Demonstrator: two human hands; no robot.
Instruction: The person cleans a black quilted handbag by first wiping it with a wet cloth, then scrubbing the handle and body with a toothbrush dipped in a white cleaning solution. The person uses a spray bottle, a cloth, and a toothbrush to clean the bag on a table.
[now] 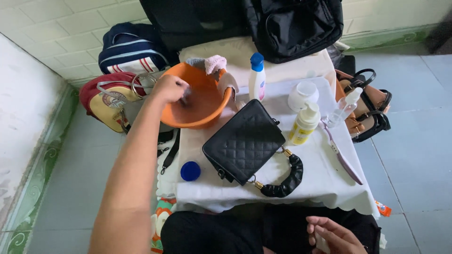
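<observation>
Surface: small table under white cloth (325, 174), on pale blue floor tiles (414, 155).
Bottles: three.
Bags on cloth: one black quilted handbag (245, 141).
Left hand (168, 88): clenched inside round orange plastic basin (207, 113), at the cloth's far-left corner.
Right hand (336, 235): released, over lap.

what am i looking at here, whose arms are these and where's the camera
The single picture comes from a camera worn on a person's head, looking down, so both arms are that person's own. The left hand reaches into an orange basin; what it grips there is blurred. The right hand rests open near the lap, holding nothing clear. On the white cloth lie a black quilted handbag, a blue cap, a yellow pump bottle, a blue-capped bottle and a white jar. More bags sit around.
</observation>
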